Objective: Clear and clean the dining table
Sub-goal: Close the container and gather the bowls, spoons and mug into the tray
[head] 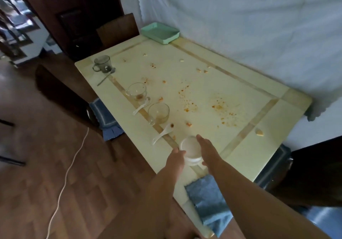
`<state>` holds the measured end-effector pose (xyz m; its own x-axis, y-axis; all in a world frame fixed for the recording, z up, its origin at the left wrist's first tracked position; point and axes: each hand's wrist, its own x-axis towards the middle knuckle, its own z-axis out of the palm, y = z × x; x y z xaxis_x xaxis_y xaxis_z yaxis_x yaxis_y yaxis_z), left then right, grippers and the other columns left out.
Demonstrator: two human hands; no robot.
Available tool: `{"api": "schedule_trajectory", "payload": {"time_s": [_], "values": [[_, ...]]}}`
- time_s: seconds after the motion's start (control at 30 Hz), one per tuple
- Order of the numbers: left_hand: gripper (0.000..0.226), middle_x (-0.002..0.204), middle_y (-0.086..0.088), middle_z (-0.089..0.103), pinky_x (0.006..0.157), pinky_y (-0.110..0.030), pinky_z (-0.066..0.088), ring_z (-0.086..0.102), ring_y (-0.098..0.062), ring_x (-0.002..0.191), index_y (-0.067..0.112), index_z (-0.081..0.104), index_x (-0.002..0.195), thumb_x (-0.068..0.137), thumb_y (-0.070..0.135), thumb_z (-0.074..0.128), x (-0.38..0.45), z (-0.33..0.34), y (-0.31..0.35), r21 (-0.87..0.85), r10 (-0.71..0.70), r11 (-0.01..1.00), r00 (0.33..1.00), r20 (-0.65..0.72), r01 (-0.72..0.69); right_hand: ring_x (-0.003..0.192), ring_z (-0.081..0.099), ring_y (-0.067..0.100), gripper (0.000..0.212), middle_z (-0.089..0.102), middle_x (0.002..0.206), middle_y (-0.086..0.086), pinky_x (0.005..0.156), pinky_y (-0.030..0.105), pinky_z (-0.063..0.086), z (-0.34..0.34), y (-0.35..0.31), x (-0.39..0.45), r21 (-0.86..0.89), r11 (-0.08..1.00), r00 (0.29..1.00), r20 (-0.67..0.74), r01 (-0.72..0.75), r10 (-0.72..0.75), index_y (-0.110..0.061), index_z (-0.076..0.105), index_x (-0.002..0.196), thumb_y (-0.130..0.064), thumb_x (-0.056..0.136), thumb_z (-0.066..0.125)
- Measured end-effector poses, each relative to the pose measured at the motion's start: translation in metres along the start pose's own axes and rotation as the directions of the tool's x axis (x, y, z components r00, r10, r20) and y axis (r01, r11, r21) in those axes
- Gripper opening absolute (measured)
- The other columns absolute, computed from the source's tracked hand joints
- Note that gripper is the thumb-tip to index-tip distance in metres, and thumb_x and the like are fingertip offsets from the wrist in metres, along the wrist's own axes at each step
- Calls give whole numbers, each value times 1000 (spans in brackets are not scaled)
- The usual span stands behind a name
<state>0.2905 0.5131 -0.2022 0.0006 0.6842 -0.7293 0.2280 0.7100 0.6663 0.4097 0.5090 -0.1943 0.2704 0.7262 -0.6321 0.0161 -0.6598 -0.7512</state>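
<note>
– White plastic, that tub [190, 150] between the hands?

– Looks it. It stands upright near the front edge of the table [246, 162], just past the blue cloth [207, 200] that hangs over that edge.

– And the hands?

– One on each side. The left hand [176, 156] touches the tub's left wall low down, fingers a little bent against it. The right hand [205, 147] lies along the right side with fingers straight and pointing away from the person. Neither is wrapped around it; I'd call both open, flanking it, not yet holding.

– So which way does the tub lie from them?

– Straight between the palms, its axis vertical, mouth up. Both hands are equally near, so I'd judge the next move is a squeeze inward and a lift straight up, keeping it level in case anything is inside. I cannot see its contents.

– What's left beyond it?

– A row along the left edge: a white spoon [162, 132], a glass cup [159, 113], another spoon [141, 106], a second glass cup [137, 92], then a dark mug [102, 64] with a metal spoon [106, 76]. Crumbs and orange stains [187, 98] cover the middle, and a green tray [160, 33] sits at the far end. Clearing has barely begun, by my reckoning.
</note>
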Motion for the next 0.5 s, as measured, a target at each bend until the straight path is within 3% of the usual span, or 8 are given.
{"api": "schedule_trajectory", "payload": {"time_s": [0.1, 0.17, 0.3, 0.4, 0.5], "values": [[38, 103, -6, 59, 72, -31, 48, 59, -26, 99, 16, 47, 138, 100, 15, 46, -3, -1, 7, -123, -81, 989, 997, 9, 82, 116, 50, 33, 63, 51, 130, 11, 98, 52, 46, -1, -1, 5, 48, 998, 999, -6, -44, 44, -15, 47, 134, -61, 91, 47], [41, 88, 0, 52, 73, -28, 47, 59, -24, 93, 21, 44, 140, 100, 18, 47, -4, -2, 10, -183, -122, 975, 992, 20, 124, 111, 53, 32, 57, 54, 123, 11, 94, 52, 50, -2, -4, 7, 74, 995, 998, 6, -62, 62, -16, 50, 127, -60, 91, 47], [44, 108, -2, 52, 91, -34, 50, 65, -24, 99, 21, 40, 143, 100, 18, 45, -16, -7, 15, -212, -117, 970, 993, 29, 120, 106, 57, 33, 42, 58, 112, 10, 89, 53, 54, 0, -17, 6, 68, 997, 999, -26, -35, 37, -17, 54, 114, -53, 93, 48], [44, 121, -3, 52, 93, -36, 53, 67, -23, 101, 22, 42, 143, 100, 19, 46, -18, -16, 22, -215, -77, 973, 997, 31, 82, 98, 59, 32, 25, 59, 100, 10, 90, 53, 53, 5, -29, 3, 8, 999, 993, -110, 42, -41, -14, 55, 98, -38, 95, 49], [44, 133, -1, 54, 93, -35, 52, 68, -21, 100, 26, 43, 142, 99, 18, 45, -20, -32, 33, -196, -39, 980, 999, 25, 43, 87, 65, 36, 21, 67, 91, 15, 84, 53, 55, 13, -39, 1, -93, 989, 969, -207, 115, -132, -15, 60, 80, -30, 90, 49]]}}
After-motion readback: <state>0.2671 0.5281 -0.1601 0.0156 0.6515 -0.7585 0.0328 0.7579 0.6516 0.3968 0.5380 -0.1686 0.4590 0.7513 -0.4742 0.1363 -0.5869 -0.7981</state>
